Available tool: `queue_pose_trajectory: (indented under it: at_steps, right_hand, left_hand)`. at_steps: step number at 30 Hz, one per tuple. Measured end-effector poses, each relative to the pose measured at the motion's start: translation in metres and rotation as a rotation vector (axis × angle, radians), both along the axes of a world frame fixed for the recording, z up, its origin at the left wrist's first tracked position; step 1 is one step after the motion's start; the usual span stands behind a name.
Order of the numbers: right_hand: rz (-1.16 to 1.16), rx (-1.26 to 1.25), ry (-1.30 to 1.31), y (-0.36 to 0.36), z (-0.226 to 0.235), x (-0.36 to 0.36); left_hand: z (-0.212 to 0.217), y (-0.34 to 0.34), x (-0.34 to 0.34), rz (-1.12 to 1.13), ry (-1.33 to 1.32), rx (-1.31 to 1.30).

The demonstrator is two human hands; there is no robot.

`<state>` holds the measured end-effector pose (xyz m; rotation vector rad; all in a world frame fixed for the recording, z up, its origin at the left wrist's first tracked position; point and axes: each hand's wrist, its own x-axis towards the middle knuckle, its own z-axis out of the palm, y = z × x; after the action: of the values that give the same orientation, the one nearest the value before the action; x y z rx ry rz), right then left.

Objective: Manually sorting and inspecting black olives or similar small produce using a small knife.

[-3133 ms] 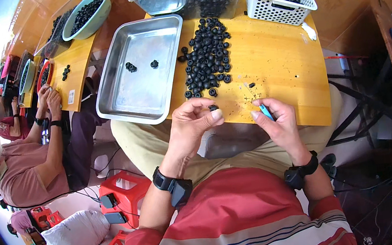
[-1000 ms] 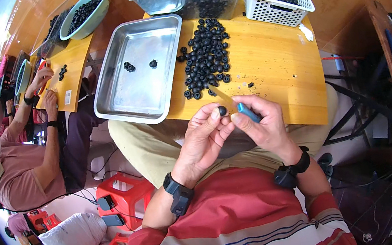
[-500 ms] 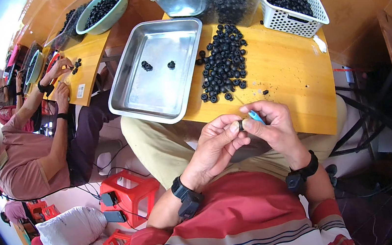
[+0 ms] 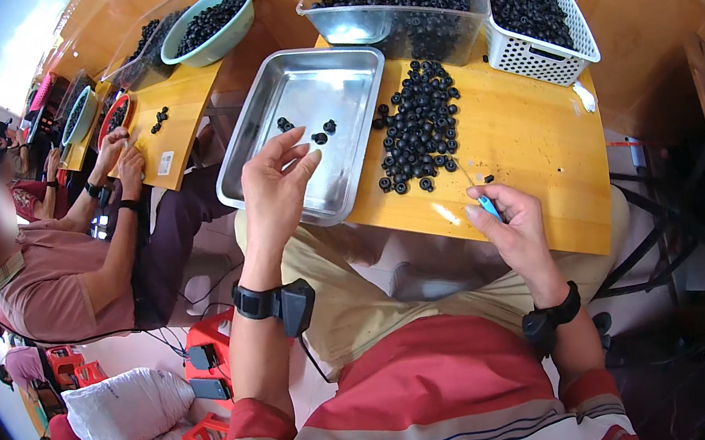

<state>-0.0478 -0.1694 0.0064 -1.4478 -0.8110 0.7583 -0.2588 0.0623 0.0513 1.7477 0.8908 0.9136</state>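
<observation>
My left hand (image 4: 275, 184) reaches over the near part of a shallow metal tray (image 4: 351, 162), its fingers apart and nothing held in them. Just past the fingertips a small black rubber-like part (image 4: 319, 138) lies in the tray, close to another black part (image 4: 329, 126). More black material shows beside the fingers at the left. In my right hand (image 4: 516, 232), near the table's front edge, is a slim tool with a blue handle (image 4: 489, 206); its thin shaft points up toward a pile of round black parts (image 4: 419, 127) on the yellow table.
Behind the pile stand a clear bin (image 4: 399, 31) and a white perforated basket (image 4: 550, 60), both filled with black parts. A tiny black piece (image 4: 490, 179) and crumbs lie on the table (image 4: 529, 139). At left, a co-worker (image 4: 67, 284) sits by another table with a green bowl (image 4: 235, 35).
My left hand has left my right hand and moved forward and left over the tray. One more black part now lies there. The right hand keeps the blue-handled tool, slightly further right.
</observation>
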Motion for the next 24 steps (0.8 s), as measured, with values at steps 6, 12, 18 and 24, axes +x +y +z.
queue_pose_trajectory:
  at_steps: [6,12,18,24]
  right_hand:
    - [-0.051,-0.030,-0.099,-0.010,-0.014,0.008]
    - [-0.212,-0.014,-0.230,-0.019,-0.035,0.019]
    - [-0.250,-0.080,-0.362,-0.021,-0.026,0.018]
    - [-0.265,-0.029,-0.383,-0.021,-0.037,0.019]
  left_hand:
    - [-0.022,-0.032,-0.001,0.050,0.079,0.163]
    - [-0.035,-0.079,-0.007,0.012,0.186,0.607]
    - [-0.052,-0.102,-0.029,0.025,0.127,0.829]
    - [-0.071,-0.111,-0.058,0.068,0.148,0.780]
